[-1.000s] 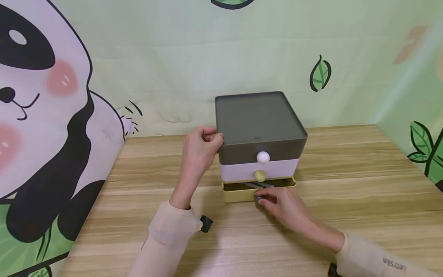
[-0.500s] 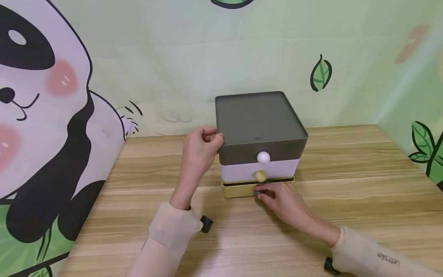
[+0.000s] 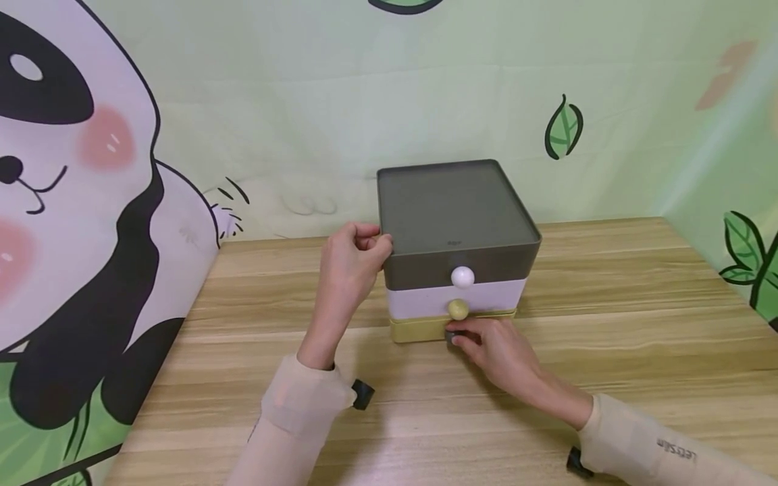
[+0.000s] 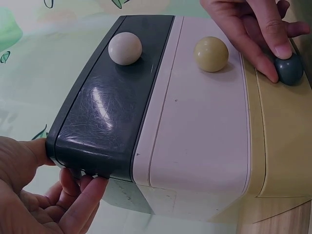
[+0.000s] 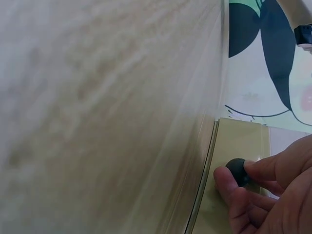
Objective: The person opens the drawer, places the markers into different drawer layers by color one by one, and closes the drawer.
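A three-tier drawer box (image 3: 456,202) stands on the table, dark grey on top, white in the middle, yellow at the bottom. My left hand (image 3: 354,263) grips the front left corner of the grey tier, thumb and fingers about its edge. With thumb and fingertips my right hand (image 3: 501,358) pinches the dark round knob (image 4: 289,69) of the yellow drawer (image 3: 419,331). That drawer sits in its tier, its front close to the frame. A white knob (image 3: 462,277) is on the grey drawer, a yellow knob (image 3: 458,309) on the white one.
The wood-grain table (image 3: 273,304) extends around the box. A green backdrop (image 3: 304,121) with a printed panda (image 3: 134,216) rises behind and at the left. Small black devices (image 3: 362,394) are worn at both wrists.
My right hand has pushed the yellow bottom drawer inward by its knob. The gap that showed grey items inside has closed. The left hand has stayed at the corner.
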`<state>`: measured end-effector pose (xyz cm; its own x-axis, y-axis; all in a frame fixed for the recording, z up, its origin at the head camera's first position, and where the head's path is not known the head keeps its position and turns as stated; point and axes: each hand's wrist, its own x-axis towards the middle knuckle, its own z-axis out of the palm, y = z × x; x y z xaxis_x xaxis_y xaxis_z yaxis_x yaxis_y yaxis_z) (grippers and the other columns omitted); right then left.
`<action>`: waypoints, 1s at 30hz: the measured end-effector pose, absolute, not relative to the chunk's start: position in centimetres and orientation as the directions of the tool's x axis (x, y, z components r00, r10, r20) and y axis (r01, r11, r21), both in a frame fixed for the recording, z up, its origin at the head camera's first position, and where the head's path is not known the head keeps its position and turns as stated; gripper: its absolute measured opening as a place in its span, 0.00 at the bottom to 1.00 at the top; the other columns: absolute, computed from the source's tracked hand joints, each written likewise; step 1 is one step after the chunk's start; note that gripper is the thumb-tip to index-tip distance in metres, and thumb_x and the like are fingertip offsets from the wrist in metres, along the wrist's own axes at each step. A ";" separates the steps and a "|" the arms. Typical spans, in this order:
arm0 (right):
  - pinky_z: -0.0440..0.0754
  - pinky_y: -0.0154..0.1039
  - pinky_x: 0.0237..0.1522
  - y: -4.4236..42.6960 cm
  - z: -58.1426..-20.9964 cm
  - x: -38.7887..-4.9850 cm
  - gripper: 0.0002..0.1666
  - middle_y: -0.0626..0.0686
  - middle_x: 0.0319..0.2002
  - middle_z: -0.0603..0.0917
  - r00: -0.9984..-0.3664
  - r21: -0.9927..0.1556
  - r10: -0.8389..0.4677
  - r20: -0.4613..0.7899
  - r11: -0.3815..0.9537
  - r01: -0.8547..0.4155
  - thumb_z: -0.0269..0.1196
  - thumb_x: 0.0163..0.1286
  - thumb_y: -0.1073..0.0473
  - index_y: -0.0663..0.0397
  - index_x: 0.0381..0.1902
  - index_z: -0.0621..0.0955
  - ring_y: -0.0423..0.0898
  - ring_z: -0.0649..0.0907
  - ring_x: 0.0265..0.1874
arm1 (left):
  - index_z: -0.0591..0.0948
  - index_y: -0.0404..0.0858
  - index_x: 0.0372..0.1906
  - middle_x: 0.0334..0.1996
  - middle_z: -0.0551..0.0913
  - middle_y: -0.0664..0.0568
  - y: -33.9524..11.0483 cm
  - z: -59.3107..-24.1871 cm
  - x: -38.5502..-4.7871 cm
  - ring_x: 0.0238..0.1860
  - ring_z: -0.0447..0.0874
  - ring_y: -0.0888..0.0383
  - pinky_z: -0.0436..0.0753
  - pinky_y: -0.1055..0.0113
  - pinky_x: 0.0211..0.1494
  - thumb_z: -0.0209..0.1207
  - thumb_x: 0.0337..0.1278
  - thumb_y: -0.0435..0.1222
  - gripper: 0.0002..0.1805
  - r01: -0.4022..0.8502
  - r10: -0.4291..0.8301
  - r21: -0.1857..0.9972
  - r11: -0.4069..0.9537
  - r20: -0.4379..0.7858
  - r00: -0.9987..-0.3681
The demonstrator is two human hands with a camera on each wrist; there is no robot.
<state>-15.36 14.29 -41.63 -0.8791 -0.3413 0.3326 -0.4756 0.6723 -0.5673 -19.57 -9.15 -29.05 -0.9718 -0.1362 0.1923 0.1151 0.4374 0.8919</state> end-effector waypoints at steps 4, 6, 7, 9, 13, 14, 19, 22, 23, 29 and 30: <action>0.78 0.34 0.29 14.2 -41.7 -15.5 0.10 0.51 0.41 0.91 -0.874 -0.553 -0.343 0.345 0.677 -0.485 0.72 0.65 0.66 0.56 0.45 0.91 0.35 0.77 0.27 | 0.85 0.33 0.49 0.32 0.84 0.48 -9.2 -29.0 -19.5 0.30 0.84 0.53 0.78 0.65 0.35 0.65 0.62 0.40 0.17 0.113 -0.138 0.895 0.432 0.189 -0.972; 0.78 0.34 0.29 14.1 -41.6 -15.5 0.10 0.51 0.41 0.91 -0.873 -0.548 -0.344 0.346 0.681 -0.486 0.73 0.65 0.65 0.56 0.45 0.91 0.35 0.77 0.26 | 0.85 0.32 0.50 0.32 0.84 0.48 -9.2 -29.0 -19.5 0.30 0.84 0.53 0.78 0.65 0.35 0.65 0.62 0.40 0.17 0.113 -0.138 0.897 0.428 0.189 -0.972; 0.78 0.34 0.29 14.1 -41.6 -15.6 0.10 0.51 0.41 0.91 -0.873 -0.546 -0.345 0.346 0.683 -0.486 0.73 0.65 0.65 0.55 0.45 0.91 0.35 0.77 0.26 | 0.85 0.32 0.49 0.32 0.84 0.48 -9.1 -29.0 -19.5 0.30 0.84 0.53 0.78 0.65 0.34 0.65 0.62 0.39 0.16 0.113 -0.139 0.897 0.427 0.188 -0.972; 0.79 0.35 0.29 14.1 -41.6 -15.6 0.10 0.51 0.41 0.91 -0.873 -0.541 -0.346 0.344 0.687 -0.486 0.73 0.65 0.64 0.55 0.44 0.91 0.35 0.78 0.27 | 0.85 0.32 0.49 0.32 0.84 0.48 -9.2 -29.0 -19.5 0.29 0.84 0.53 0.78 0.66 0.34 0.65 0.62 0.39 0.16 0.113 -0.140 0.898 0.424 0.188 -0.972; 0.80 0.36 0.31 14.1 -41.5 -15.7 0.10 0.51 0.41 0.91 -0.862 -0.528 -0.367 0.351 0.682 -0.506 0.72 0.65 0.65 0.55 0.45 0.91 0.35 0.80 0.28 | 0.85 0.33 0.50 0.31 0.84 0.49 -9.2 -29.1 -19.5 0.28 0.84 0.54 0.78 0.67 0.34 0.64 0.62 0.39 0.16 0.112 -0.147 0.899 0.424 0.190 -0.971; 0.80 0.36 0.30 14.1 -41.5 -15.7 0.10 0.51 0.41 0.91 -0.857 -0.526 -0.375 0.353 0.678 -0.513 0.72 0.66 0.65 0.56 0.45 0.91 0.35 0.79 0.28 | 0.85 0.32 0.50 0.31 0.84 0.49 -9.2 -29.1 -19.5 0.28 0.84 0.54 0.78 0.67 0.33 0.64 0.63 0.39 0.16 0.112 -0.146 0.901 0.419 0.189 -0.971; 0.78 0.33 0.26 14.4 -41.4 -15.6 0.11 0.54 0.40 0.91 -0.853 -0.550 -0.393 0.342 0.653 -0.522 0.69 0.68 0.68 0.60 0.48 0.89 0.35 0.77 0.24 | 0.84 0.33 0.52 0.33 0.84 0.48 -9.3 -29.2 -19.6 0.29 0.87 0.49 0.81 0.67 0.33 0.64 0.66 0.40 0.17 0.113 -0.139 0.912 0.394 0.181 -0.974; 0.80 0.33 0.28 14.8 -41.2 -15.4 0.12 0.56 0.40 0.90 -0.863 -0.555 -0.374 0.340 0.661 -0.505 0.68 0.68 0.69 0.63 0.49 0.88 0.37 0.80 0.27 | 0.84 0.34 0.54 0.34 0.85 0.48 -9.5 -29.3 -19.6 0.30 0.87 0.48 0.82 0.65 0.35 0.63 0.68 0.43 0.18 0.115 -0.131 0.913 0.391 0.178 -0.975; 0.81 0.34 0.30 14.9 -41.1 -15.3 0.12 0.56 0.40 0.90 -0.866 -0.552 -0.365 0.343 0.667 -0.500 0.68 0.67 0.69 0.63 0.49 0.88 0.38 0.82 0.29 | 0.83 0.34 0.54 0.34 0.84 0.47 -9.6 -29.3 -19.7 0.31 0.87 0.49 0.83 0.65 0.36 0.63 0.69 0.43 0.18 0.117 -0.125 0.914 0.389 0.178 -0.976; 0.84 0.38 0.32 16.3 -40.3 -15.0 0.14 0.52 0.35 0.89 -0.886 -0.538 -0.321 0.335 0.707 -0.460 0.68 0.67 0.68 0.63 0.50 0.86 0.42 0.86 0.30 | 0.83 0.33 0.55 0.38 0.84 0.45 -9.9 -29.3 -19.7 0.37 0.85 0.51 0.87 0.63 0.42 0.61 0.72 0.43 0.18 0.128 -0.081 0.928 0.349 0.166 -0.983; 0.84 0.39 0.31 16.5 -40.1 -15.0 0.14 0.51 0.35 0.89 -0.888 -0.536 -0.314 0.336 0.712 -0.454 0.68 0.67 0.68 0.63 0.50 0.86 0.43 0.86 0.30 | 0.83 0.33 0.55 0.38 0.84 0.45 -10.0 -29.3 -19.6 0.38 0.85 0.51 0.87 0.62 0.43 0.60 0.73 0.42 0.17 0.129 -0.073 0.928 0.349 0.165 -0.984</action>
